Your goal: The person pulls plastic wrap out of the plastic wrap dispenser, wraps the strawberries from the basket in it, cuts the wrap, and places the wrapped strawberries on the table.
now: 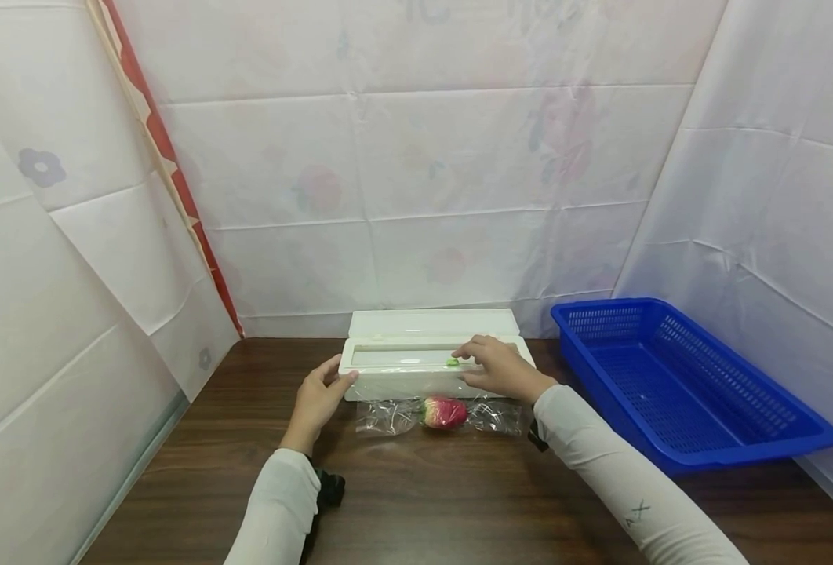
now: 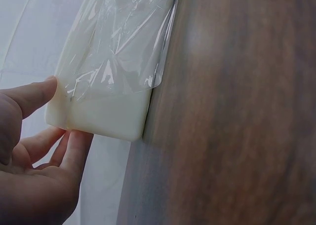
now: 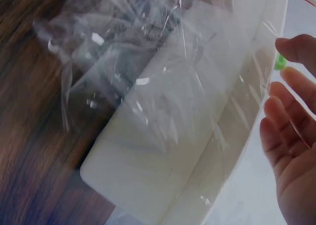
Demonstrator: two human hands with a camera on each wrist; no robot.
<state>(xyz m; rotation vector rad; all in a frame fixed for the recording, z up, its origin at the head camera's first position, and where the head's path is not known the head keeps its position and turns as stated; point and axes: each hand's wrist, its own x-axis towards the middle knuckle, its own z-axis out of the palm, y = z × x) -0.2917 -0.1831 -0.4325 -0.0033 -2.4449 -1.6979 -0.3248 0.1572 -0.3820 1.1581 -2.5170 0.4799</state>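
Film (image 1: 388, 417) already hangs down the white box (image 1: 395, 357)'s front to the strawberry (image 1: 446, 413) before it; left hand (image 1: 318, 399) grips the box's left end, half-open right hand (image 1: 497, 369) pinches its green slider (image 1: 452, 362); no cut shows.

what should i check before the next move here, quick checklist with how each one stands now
1. Left hand steadying the white box: ok, it grips the left end.
2. Right hand at the green slider: ok for position; cannot tell whether it is pinched firmly.
3. Lid open: ok, tipped back behind the box.
4. Clear film cut free of the box: cannot tell; it lies over the front face.
5. Film ends gathered around the red fruit: not ok, they spread loose on both sides.
6. Blue basket apart from the box: ok, it stands to the right.
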